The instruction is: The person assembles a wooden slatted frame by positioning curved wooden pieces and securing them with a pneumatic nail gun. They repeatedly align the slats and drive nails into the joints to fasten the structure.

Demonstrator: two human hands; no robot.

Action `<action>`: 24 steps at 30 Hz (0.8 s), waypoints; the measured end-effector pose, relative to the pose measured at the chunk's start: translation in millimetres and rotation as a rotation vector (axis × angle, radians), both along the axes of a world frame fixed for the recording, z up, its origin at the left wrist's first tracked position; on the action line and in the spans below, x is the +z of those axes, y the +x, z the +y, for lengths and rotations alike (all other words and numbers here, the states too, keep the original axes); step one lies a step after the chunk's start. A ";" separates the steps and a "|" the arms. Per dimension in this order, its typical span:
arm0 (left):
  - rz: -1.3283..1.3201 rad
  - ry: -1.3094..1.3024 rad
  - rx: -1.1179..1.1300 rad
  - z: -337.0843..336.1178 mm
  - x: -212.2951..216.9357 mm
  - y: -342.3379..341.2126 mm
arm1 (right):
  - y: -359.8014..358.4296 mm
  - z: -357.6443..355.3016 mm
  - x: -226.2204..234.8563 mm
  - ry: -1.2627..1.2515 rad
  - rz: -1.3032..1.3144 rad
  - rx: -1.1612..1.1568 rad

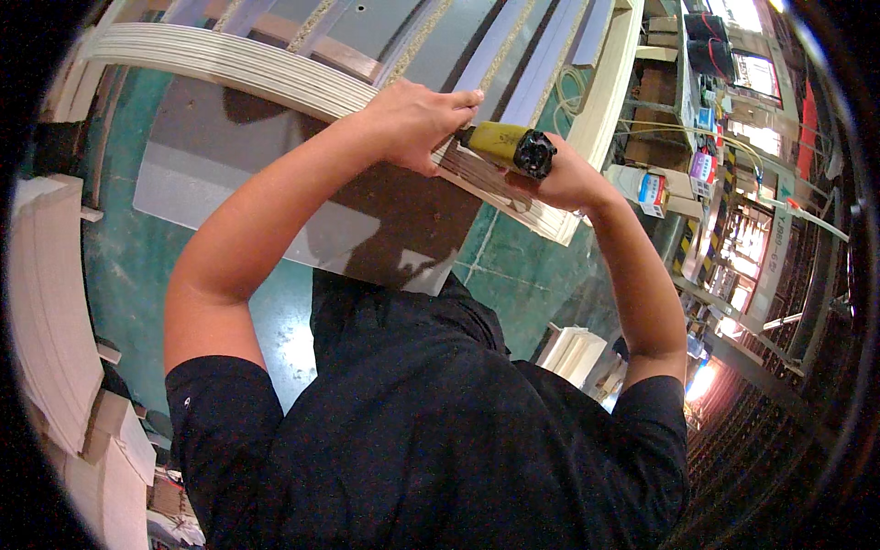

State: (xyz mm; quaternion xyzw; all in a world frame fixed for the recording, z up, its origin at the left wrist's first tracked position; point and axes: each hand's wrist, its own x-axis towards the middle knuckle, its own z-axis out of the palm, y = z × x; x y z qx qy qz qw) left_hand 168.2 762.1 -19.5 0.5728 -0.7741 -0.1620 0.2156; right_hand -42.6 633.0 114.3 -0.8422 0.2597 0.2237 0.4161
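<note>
My right hand grips a yellow power tool with a black end, held against the edge of a curved rail of layered pale wooden strips. My left hand sits on that same rail just left of the tool, fingers curled over the top and thumb below, touching the tool's front. The rail belongs to a large wooden frame with grey and pale slats across it. My dark shirt fills the lower middle of the view.
A grey sheet lies on the green floor below the frame. Stacks of pale boards stand at the left. More boards lie by my right elbow. Shelves, boxes and metal racks crowd the right side.
</note>
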 end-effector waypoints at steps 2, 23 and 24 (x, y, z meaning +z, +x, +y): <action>0.012 0.004 -0.001 0.0 -0.2 0.1 | -2.3 -4.7 -5.8 -0.004 -0.003 0.022; 0.011 -0.035 -0.045 1.5 -1.9 -2.3 | -38.7 19.5 -3.0 -0.015 -0.039 0.003; -0.001 -0.092 -0.058 3.4 -10.3 1.7 | -34.7 21.6 -0.2 -0.018 -0.033 0.010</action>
